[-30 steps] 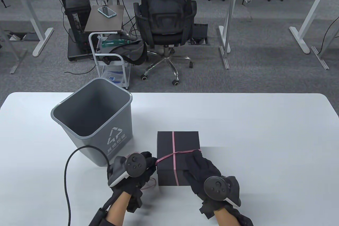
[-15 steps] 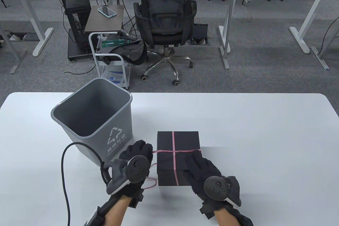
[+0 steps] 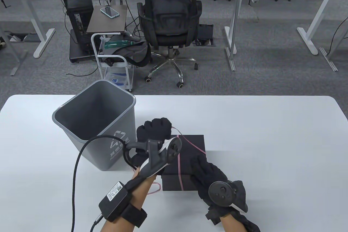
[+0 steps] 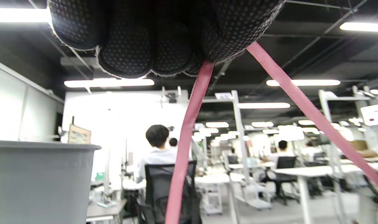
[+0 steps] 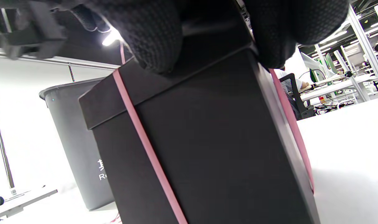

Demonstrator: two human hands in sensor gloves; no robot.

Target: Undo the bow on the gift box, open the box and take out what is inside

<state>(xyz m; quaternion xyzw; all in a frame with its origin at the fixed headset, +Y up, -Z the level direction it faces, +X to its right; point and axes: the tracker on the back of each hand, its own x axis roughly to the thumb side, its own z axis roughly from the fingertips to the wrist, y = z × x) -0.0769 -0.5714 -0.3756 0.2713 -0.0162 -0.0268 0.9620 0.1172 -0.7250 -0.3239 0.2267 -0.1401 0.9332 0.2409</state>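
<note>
- My left hand [image 3: 154, 130] is raised above the far-left corner of the gift box [image 3: 190, 145]; its fingers [image 4: 151, 46] are curled tight and pinch the pink ribbon [image 4: 189, 130]; two strands hang out of the fist in the left wrist view.
- My right hand [image 3: 209, 175] lies on the near-right part of the lid; the fingers [image 5: 154, 40] rest on the lid edge and pin the box down; I cannot tell whether they catch the ribbon beneath them.
- The gift box stands on the white surface [image 3: 272, 139], lid on, just beside the grey bin [image 3: 95, 123], which is to its left.
- Governing relation: the ribbon runs from my left fist down and to the right, slanting across the far part of the lid toward its right edge; a second band [image 3: 179, 172] lies along the lid's near-far axis and down the front wall; a loose loop [image 3: 155, 188] trails on the surface at the near-left corner.
- Judgement: the bow appears undone, with the wrap not yet free of the box; the left hand is the pulling hand and the right the anchor; the coming pull should follow the ribbon's line, up and away to the left.
- Risk, as judged: a pull across the band may drag the box toward the bin.
</note>
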